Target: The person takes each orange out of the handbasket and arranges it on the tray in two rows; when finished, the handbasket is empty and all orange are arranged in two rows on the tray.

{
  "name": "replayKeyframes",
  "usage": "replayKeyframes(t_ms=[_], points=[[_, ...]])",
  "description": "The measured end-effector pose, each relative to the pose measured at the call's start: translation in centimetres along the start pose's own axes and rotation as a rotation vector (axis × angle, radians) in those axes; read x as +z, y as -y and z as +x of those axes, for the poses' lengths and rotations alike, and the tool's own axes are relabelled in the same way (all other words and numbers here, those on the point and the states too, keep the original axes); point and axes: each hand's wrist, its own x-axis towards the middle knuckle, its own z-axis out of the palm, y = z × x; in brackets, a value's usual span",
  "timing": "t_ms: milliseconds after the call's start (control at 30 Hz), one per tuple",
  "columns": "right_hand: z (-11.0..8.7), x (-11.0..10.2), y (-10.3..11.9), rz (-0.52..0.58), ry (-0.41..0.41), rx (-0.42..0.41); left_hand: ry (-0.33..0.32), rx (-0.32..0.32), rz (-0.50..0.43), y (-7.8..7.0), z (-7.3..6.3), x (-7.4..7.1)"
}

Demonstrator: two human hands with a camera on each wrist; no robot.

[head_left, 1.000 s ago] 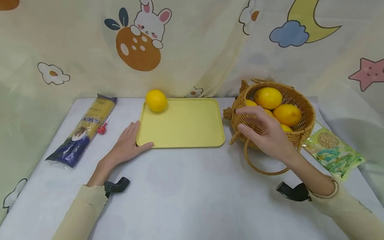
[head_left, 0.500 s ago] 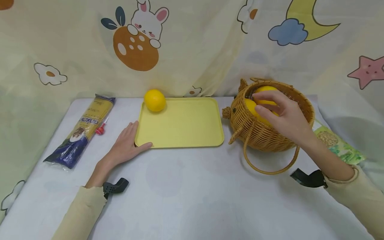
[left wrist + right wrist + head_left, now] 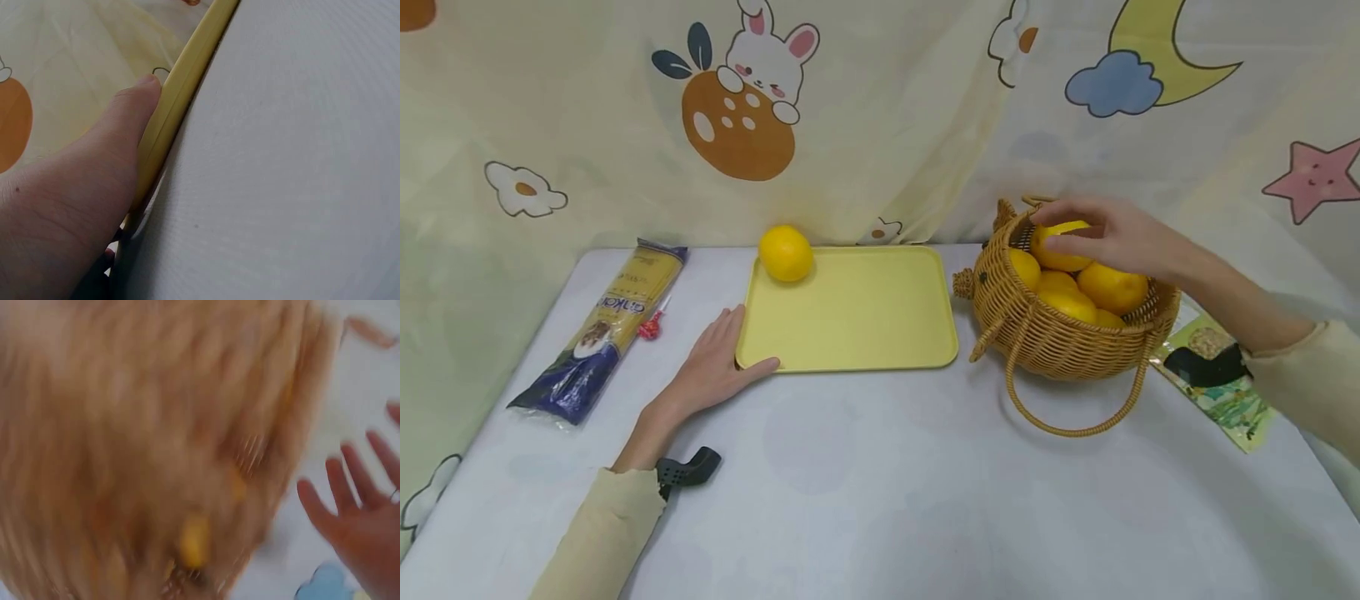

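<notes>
My left hand (image 3: 711,362) lies flat at the near left corner of a yellow tray (image 3: 850,325). Its fingers run along the tray's left side, and in the left wrist view the thumb (image 3: 125,119) rests against the tray's rim (image 3: 181,81). One lemon (image 3: 786,253) sits at the tray's far left corner. Above a wicker basket (image 3: 1037,333) shaped like a pig hovers my right hand (image 3: 1120,237), over a lemon (image 3: 1060,248) among several others. The right wrist view, though blurred, has its fingers (image 3: 340,487) spread and apart from the basket.
A long noodle-like packet (image 3: 602,333) lies at the left, with a small red wrapped candy (image 3: 651,326) beside it. The basket's handle (image 3: 1075,432) hangs onto the table in front. A green packet (image 3: 1213,383) lies to its right. A patterned curtain (image 3: 880,125) closes the back.
My right hand has moved right and then farther back over the basket, exposing more of the lemons. The left hand, tray and lone lemon stay put.
</notes>
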Motion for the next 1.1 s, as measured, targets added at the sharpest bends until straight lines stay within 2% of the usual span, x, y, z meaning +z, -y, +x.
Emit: replayKeyframes(t_ms=[100,167,367,567,867,1100], points=[[1.7,-1.7,-1.2,-0.063,0.105,-0.041,0.000,-0.002,-0.004,0.0,-0.1,0.0],[2.4,-2.4,-1.8,-0.095,0.143,-0.047,-0.001,0.002,0.000,0.0,-0.1,0.0],[3.5,-3.2,-2.7,-0.129,0.190,-0.034,-0.008,0.011,0.005,0.0,0.0,0.0],[4.2,-3.0,-2.3,-0.121,0.264,-0.043,-0.014,0.011,-0.003,0.0,-0.1,-0.2],[5.9,-2.6,-2.7,-0.073,0.394,0.007,-0.008,0.012,-0.013,-0.2,-0.2,-0.3],[6.9,-1.8,-3.5,0.063,0.552,0.100,-0.008,0.004,-0.006,0.0,0.0,-0.1]])
